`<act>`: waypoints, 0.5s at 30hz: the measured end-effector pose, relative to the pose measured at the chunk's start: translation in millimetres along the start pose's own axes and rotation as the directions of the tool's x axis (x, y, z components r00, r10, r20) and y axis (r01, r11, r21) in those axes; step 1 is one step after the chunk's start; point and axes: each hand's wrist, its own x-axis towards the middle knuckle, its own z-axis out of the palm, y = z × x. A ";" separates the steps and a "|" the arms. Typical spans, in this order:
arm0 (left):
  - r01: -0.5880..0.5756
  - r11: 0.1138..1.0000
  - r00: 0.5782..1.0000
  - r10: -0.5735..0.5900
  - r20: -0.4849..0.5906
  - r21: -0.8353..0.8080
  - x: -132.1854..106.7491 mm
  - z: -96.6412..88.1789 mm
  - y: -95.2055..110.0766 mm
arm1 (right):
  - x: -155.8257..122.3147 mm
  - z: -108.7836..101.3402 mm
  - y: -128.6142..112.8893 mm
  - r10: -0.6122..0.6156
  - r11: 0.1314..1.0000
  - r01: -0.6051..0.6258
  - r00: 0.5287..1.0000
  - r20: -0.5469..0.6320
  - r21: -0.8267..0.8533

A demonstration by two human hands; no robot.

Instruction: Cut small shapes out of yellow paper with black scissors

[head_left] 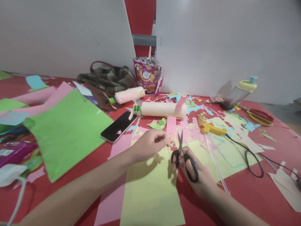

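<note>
My right hand grips a pair of black-handled scissors, fingers in the loops, the blades pointing away from me and slightly parted. Just left of the blades is my left hand, its fingers curled together in a pinch. Pink scraps show by those fingertips; whether one is held I cannot make out. Beneath both hands lies a pale yellow paper sheet, overlapping a pink sheet. Beyond them rests a paper-wrapped bottle with a green cap, a pink strip across its right end.
A black phone and a green sheet lie left. A yellow glue gun with a black cord lies right, near red-and-yellow-handled scissors and a tilted clear bottle. A snack bag stands behind; paper scraps surround everything.
</note>
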 end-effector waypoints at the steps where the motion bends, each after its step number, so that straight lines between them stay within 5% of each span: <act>1: 0.000 1.000 1.000 0.000 -0.018 -0.006 -0.1 -2.7 0.6 | -0.4 0.0 -0.8 0.004 1.000 -0.003 0.999 0.035 -0.015; 6: -0.030 0.999 0.999 0.030 -0.021 0.010 -1.1 -8.7 2.7 | -1.2 -1.2 -2.5 0.068 0.996 -0.058 0.983 0.169 -0.065; 15: -0.078 0.984 0.995 0.067 0.072 0.162 -2.9 -6.9 5.1 | -1.7 -2.0 -3.2 0.085 0.996 -0.076 0.973 0.213 -0.051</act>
